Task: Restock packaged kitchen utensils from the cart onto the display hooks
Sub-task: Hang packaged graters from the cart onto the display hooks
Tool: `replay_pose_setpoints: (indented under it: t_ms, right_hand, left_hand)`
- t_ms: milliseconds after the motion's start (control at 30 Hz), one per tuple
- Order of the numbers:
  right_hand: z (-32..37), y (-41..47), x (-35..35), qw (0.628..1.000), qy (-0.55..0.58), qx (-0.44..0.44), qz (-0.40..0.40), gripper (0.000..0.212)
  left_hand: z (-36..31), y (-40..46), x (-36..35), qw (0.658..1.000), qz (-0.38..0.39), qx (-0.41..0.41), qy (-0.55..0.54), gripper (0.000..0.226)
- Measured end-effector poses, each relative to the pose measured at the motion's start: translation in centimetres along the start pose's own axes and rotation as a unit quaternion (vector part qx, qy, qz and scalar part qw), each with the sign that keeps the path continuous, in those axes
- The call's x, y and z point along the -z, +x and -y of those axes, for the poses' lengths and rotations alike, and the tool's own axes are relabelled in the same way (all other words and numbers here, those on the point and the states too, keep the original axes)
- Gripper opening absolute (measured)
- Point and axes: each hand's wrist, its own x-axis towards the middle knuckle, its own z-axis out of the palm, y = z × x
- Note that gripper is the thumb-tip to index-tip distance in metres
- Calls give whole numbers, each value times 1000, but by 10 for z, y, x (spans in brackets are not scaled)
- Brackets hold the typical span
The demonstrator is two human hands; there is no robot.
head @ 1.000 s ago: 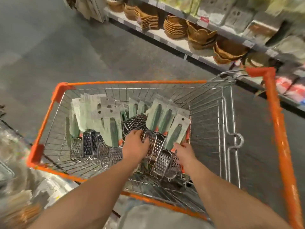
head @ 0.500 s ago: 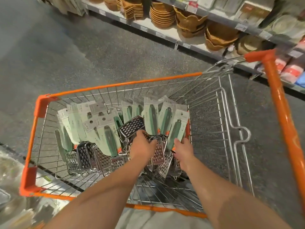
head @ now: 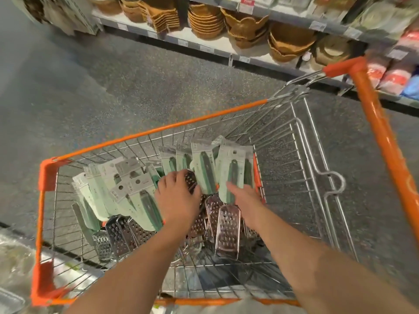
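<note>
Two hands reach down into the wire cart [head: 301,141] with the orange rim, both among the packaged graters [head: 136,196] piled inside. The left hand [head: 176,200] lies palm down over the middle of the pile, fingers spread and fairly straight, covering a dark grater blade [head: 191,181]; whether it grips anything underneath cannot be told. The right hand [head: 246,198] sits near the cart's right wall, its fingers against the lower end of a pale green card pack [head: 230,175], though the hold itself is hidden. The two hands are apart, with steel blades [head: 226,230] showing between and below them. More carded graters lean toward the cart's left and far sides. Beyond the cart, across the grey floor [head: 113,87], a shelf [head: 217,45] carries stacked woven baskets [head: 205,21].
</note>
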Motion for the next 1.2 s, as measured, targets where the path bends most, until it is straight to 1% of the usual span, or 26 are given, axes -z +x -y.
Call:
replay_pose_setpoints:
  t_ms: [33, 67, 100, 133, 200, 267, 300, 367, 433, 567, 633, 767, 867, 967, 1067, 1133, 1167, 1200]
  right_hand:
    - [-1, -2, -6, 1000, -20, 3, 4, 69]
    - [-5, 3, -10, 999, -41, 3, -5, 59]
    - [-10, 4, -15, 998, -61, -7, -24, 56]
    - [-15, 6, -19, 996, -77, -9, -40, 60]
    - [-22, 6, -29, 994, -89, 0, -60, 70]
    - [-30, 8, -33, 994, -83, 4, -67, 72]
    - [-31, 8, -33, 995, -67, 0, -71, 68]
    - [-32, 7, -30, 999, -8, -4, -52, 61]
    - [-32, 6, -25, 999, 19, -3, -33, 57]
    - [-33, -5, -14, 997, 81, 16, -10, 43]
    - [-34, -12, -10, 995, 101, 20, 3, 37]
    - [-33, -23, -14, 986, 161, 4, 46, 27]
    - [-35, -25, -17, 982, 179, -13, 59, 27]
    - [-33, -36, -16, 985, 157, -19, 66, 26]
    - [-32, -50, -14, 988, 135, -2, 80, 28]
    - [-35, -53, -8, 988, 123, 21, 95, 39]
    - [-35, -56, -6, 987, 122, 22, 98, 50]
    - [-37, -55, -3, 985, 130, 23, 110, 62]
  left_hand:
    - [3, 6, 2, 999, 27, 3, 26, 68]
    - [5, 11, 3, 997, 63, 6, 38, 74]
    - [5, 14, 2, 994, 94, 8, 47, 78]
    - [5, 15, 1, 992, 112, 8, 58, 80]
    - [3, 16, 0, 990, 123, 18, 65, 81]
    - [2, 16, 0, 989, 130, 42, 53, 80]
    - [2, 15, 0, 988, 136, 51, 42, 78]
    - [5, 12, -1, 986, 152, 64, 8, 74]
    - [4, 6, 0, 984, 158, 73, -41, 67]
    - [5, -2, 2, 982, 170, 50, -63, 59]
    - [7, -4, 0, 976, 189, 50, -96, 58]
    - [6, -19, -1, 946, 219, 65, -231, 68]
    - [5, -37, 3, 912, 212, 81, -342, 66]
    - [12, -54, 1, 896, 208, 78, -386, 65]
    - [21, -68, 2, 880, 196, 92, -422, 67]
    - [26, -74, 4, 872, 187, 100, -441, 77]
    - [29, -75, 4, 869, 183, 105, -448, 78]
    - [30, -76, 5, 865, 183, 114, -452, 73]
